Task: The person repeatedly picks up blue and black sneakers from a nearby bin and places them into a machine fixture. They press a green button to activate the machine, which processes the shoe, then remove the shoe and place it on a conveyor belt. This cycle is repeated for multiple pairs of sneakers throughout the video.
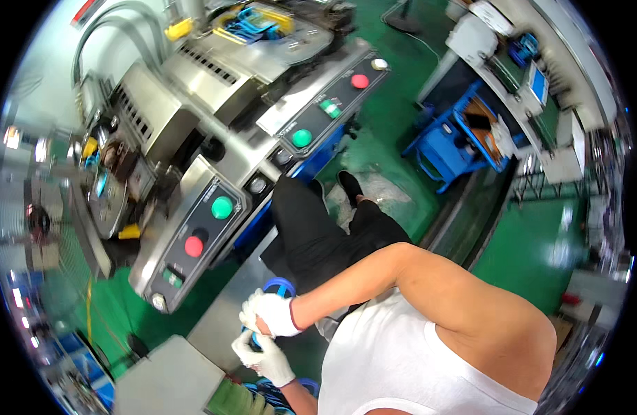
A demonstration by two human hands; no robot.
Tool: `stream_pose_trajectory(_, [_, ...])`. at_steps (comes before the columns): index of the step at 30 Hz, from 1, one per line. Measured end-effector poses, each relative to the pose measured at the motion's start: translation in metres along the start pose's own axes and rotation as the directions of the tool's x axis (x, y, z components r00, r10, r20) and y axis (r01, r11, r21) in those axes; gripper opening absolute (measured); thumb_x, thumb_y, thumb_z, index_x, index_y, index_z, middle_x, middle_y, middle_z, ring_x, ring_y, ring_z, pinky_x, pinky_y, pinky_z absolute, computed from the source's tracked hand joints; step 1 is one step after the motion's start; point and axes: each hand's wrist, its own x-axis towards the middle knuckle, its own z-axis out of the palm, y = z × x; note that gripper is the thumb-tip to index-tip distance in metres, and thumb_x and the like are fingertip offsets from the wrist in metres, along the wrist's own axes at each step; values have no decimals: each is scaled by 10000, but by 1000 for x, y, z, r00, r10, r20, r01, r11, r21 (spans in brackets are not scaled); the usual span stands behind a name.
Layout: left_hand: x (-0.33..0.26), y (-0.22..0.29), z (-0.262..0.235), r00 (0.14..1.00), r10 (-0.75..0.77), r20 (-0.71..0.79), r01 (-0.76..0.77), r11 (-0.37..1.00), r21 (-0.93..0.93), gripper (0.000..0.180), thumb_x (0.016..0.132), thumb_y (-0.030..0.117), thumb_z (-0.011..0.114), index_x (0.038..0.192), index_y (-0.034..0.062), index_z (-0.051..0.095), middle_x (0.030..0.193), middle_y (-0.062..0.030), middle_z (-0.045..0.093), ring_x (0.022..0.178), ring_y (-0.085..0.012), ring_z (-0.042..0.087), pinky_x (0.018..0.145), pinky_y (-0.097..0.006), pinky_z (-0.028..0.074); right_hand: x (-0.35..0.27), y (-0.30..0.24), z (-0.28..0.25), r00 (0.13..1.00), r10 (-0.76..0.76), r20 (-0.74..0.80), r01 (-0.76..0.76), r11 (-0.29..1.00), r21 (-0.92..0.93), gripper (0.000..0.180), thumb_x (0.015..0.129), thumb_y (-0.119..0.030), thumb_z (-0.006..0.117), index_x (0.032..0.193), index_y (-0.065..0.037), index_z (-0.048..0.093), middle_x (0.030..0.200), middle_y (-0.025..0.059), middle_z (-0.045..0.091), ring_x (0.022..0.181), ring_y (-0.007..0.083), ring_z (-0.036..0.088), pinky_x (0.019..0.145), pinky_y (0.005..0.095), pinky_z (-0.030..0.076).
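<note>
Both my hands wear white gloves and are close together at lower centre, over a grey metal surface [218,315]. My right hand [268,315] is closed, and a blue ring-shaped piece [281,283] sticks out past its far side. Just below it, my left hand [264,358] has its fingers curled around a bit of blue that shows between the two gloves. Whether both blue parts belong to one piece cannot be made out, since the gloves cover most of it. More blue curved pieces [273,394] lie under my left wrist.
A metal machine with two slanted button panels [201,232] stands ahead and left. On it sits a yellow-edged tray [252,24] of blue pieces. A blue chair [446,149] bearing a dark phone stands at the right, by a workbench. A pale board [169,380] is lower left.
</note>
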Motion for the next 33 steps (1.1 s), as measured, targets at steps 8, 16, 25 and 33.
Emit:
stream_pose_trajectory(8, [101,172,37,620,654,433,-537,756,-374,186,886,39,692,1066,-7,676,1041,-169,669,931,-293,672,868,-396,547,-99,116,-160,973,228,26,-212,848,486,534,859,-476,816,1139,-55,647,1051,190,730,975,395,727,844,478,576])
stream_pose_trajectory(16, [182,329,118,276,902,333,-811,404,-423,711,840,303,861,1406,-27,586,1374,-273,625,1267,-437,632,1049,-483,533,-201,143,-188,556,821,-128,-560,484,672,709,867,-503,831,1360,-21,664,1184,176,743,1139,300,680,1044,389,502])
stream_pose_trajectory(25, [407,423,328,854,492,169,-427,848,-314,851,931,487,749,1565,-10,474,1501,-250,584,1390,-337,573,1156,-397,447,-252,198,-186,78,870,487,-66,-483,873,443,817,-201,831,1069,-80,489,859,-1,573,571,65,448,453,247,343])
stream_pose_trajectory(33, [482,460,436,828,547,122,-427,757,-495,450,1001,282,690,1400,78,660,1145,-131,749,1040,-217,704,973,-343,538,-268,225,-184,-113,881,460,21,-461,887,357,821,-287,882,931,-2,697,804,30,685,596,93,597,531,247,485])
